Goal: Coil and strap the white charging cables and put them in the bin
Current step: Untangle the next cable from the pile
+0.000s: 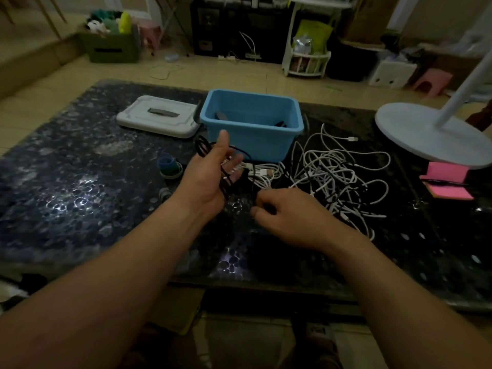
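left hand open, looped with black cable, right hand pinching its tail mid-frame: keep wraps even, tension light.

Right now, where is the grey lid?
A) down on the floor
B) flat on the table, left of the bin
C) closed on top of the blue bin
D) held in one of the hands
B: the grey lid lies flat on the table, just left of the open blue bin.
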